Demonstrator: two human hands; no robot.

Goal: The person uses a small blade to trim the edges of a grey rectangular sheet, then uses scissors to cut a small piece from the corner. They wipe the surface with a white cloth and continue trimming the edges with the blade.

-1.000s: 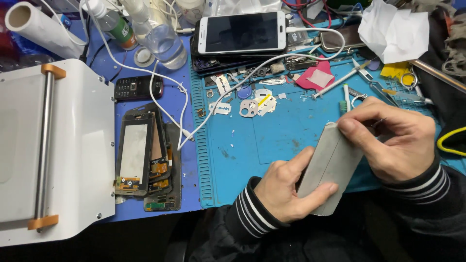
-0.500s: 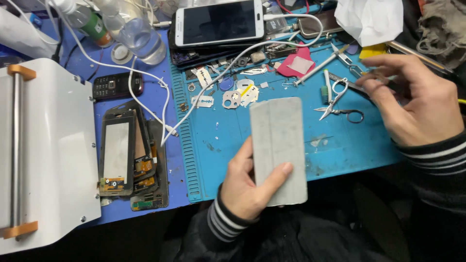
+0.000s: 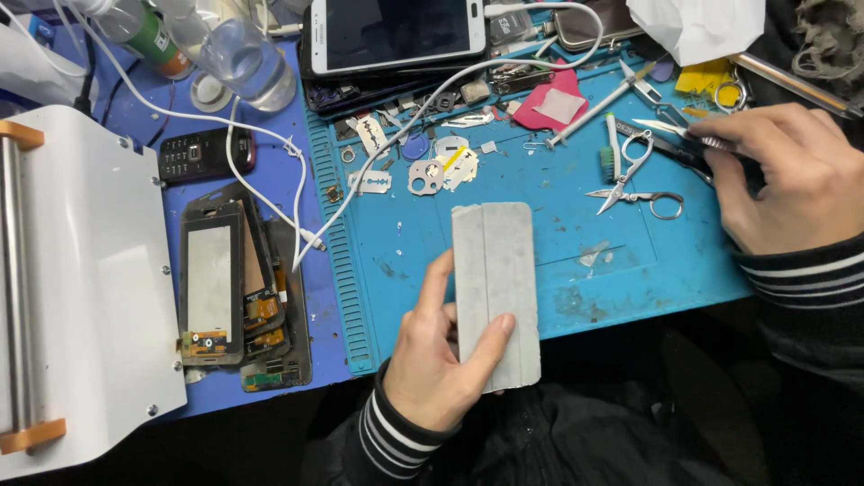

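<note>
Your left hand [image 3: 441, 360] sits in the lower middle of the frame, fingers wrapped round a flat grey rectangular panel [image 3: 495, 292] with a matt, slightly scuffed face and one straight seam running down its length; the thumb presses the panel's front near its lower edge while the index finger lies along its left side. The panel stands lengthwise over the near edge of the blue rubbery work mat [image 3: 558, 243], whose left border is ribbed with a row of small slots. Your right hand [image 3: 792, 180], at the right edge of the frame, is closed round a slim pointed metal tool [image 3: 675, 131] whose silver tip aims left. Just left of that tip lies one pair of small steel scissors [image 3: 634, 184] with round loops, blades crossed open. In the upper middle a white smartphone [image 3: 400, 34] with a dark glossy screen rests face up, and a white cable [image 3: 270, 162] curls from it across the blue counter [image 3: 135, 117]. At the upper left you have two clear plastic bottles, one of them [image 3: 144, 27] with a green label band. Below them sits one small black keypad phone [image 3: 202, 155], and under that a stack of dark glass screen parts [image 3: 229, 288] with orange flex strips. A white metal machine [image 3: 90, 270] with a steel roller and two orange end caps fills the left edge
</note>
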